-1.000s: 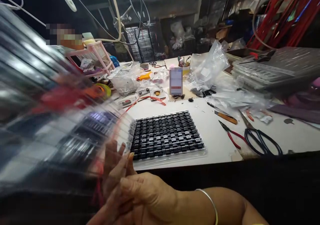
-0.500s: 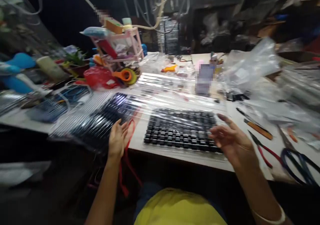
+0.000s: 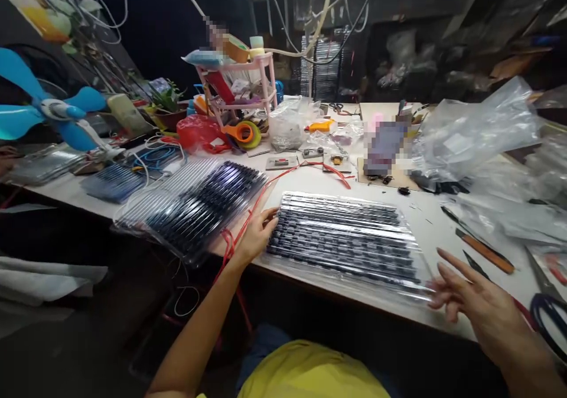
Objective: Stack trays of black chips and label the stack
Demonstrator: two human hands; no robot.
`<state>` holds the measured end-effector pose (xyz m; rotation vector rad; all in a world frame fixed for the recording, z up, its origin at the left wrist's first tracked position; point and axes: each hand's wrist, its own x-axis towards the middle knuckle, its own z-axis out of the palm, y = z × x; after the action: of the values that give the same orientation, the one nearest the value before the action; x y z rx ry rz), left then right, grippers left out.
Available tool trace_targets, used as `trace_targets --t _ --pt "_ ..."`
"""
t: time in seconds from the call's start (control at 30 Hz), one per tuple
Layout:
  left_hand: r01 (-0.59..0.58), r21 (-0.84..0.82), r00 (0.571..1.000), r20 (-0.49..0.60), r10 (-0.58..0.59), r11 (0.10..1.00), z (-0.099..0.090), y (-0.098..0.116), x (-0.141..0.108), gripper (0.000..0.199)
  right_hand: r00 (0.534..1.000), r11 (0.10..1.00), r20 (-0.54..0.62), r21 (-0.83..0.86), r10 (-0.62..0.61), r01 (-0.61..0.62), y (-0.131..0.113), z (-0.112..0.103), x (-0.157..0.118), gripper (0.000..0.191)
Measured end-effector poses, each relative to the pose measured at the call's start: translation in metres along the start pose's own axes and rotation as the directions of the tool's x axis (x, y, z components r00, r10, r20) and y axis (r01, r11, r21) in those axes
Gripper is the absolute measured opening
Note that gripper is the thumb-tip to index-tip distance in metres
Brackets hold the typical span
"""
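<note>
While the left hand [image 3: 254,238] touches the clear ribbed tray [image 3: 345,227] just to its right, whether gripping I cannot tell, the right hand [image 3: 482,303] hovers loosely spread by the opposite corner; the plastic looks light, flexible, slippery, best held by opposite rims.

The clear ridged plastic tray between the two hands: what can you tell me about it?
The clear ridged plastic tray is see-through, roughly rectangular and shiny, with parallel ridges running along its length. Rows of small black parts show through from beneath. It looks like thin moulded plastic, lying about level near the front edge of the white table. The person's bare left hand touches its left edge; the bare right hand is at its near right corner, contact unclear.
</note>
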<state>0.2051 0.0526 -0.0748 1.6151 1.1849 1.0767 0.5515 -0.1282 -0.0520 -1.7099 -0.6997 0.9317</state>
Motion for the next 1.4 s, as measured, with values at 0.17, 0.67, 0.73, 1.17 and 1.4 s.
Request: trace_targets --t 0.17,0.67,0.73,1.17,1.4 --pt "-0.055 0.215 0.998 0.023 0.051 0.975 0.009 -0.001 0.013 0.038 0.985 0.940 -0.044 -0.311 -0.166 0.144 0.011 -0.007 0.025 0.070" --pt "-0.138 0.430 0.989 0.110 0.099 0.892 0.017 -0.002 0.026 0.048 0.844 0.506 0.186 -0.729 -0.502 0.462 0.003 0.052 0.096 0.047" --pt "-0.117 0.413 0.991 0.104 0.080 0.903 0.010 -0.001 0.023 0.049 0.844 0.490 0.190 -0.741 -0.501 0.458 0.002 0.047 0.097 0.046" --pt "-0.344 0.870 0.933 0.358 0.028 0.355 0.047 0.017 0.012 0.060 0.748 0.180 0.513 -0.761 -0.422 0.623 -0.007 0.066 0.094 0.047" --pt "-0.153 0.582 0.980 0.193 0.047 0.799 0.029 0.018 0.030 0.052 0.808 0.407 0.346 -0.728 -0.476 0.552 -0.001 0.061 0.104 0.055"
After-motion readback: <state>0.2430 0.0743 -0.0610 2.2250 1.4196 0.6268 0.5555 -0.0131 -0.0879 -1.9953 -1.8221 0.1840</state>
